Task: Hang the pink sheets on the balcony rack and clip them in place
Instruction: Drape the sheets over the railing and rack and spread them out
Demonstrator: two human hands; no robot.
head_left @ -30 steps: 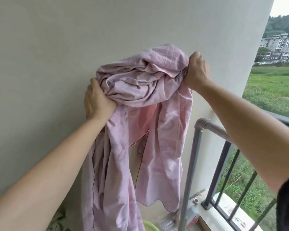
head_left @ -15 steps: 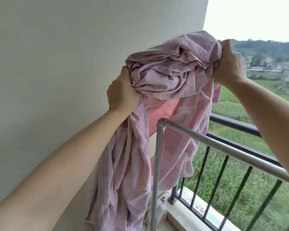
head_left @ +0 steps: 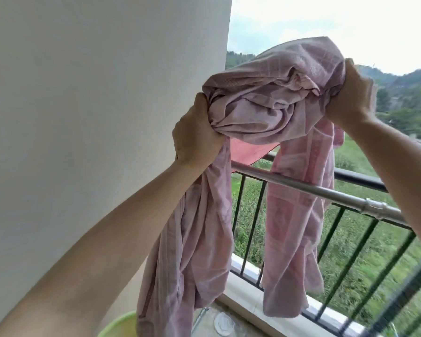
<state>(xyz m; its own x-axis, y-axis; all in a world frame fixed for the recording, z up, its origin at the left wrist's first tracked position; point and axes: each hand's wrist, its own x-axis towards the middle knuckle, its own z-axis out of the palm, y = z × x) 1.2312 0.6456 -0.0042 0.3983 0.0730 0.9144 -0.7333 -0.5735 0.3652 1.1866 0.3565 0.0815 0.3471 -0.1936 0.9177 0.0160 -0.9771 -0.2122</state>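
A bunched pink sheet (head_left: 267,100) is held up high above the silver rack bar (head_left: 326,193). My left hand (head_left: 196,132) grips its left side in a fist. My right hand (head_left: 353,96) grips the right side. One long fold hangs down on the near side of the bar at the left. Another fold hangs down on the far side of the bar, in front of the black railing. The bar's left end is hidden behind the cloth. No clips are in view.
A white wall (head_left: 95,117) fills the left. The black balcony railing (head_left: 365,181) runs behind the rack bar, on a pale ledge (head_left: 248,295). A green basin's rim (head_left: 117,324) shows at the bottom. Beyond lie a grassy field and hills.
Both hands have carried the sheet to the right, away from the wall and over the rack bar. One hanging fold has gone to the bar's far side.
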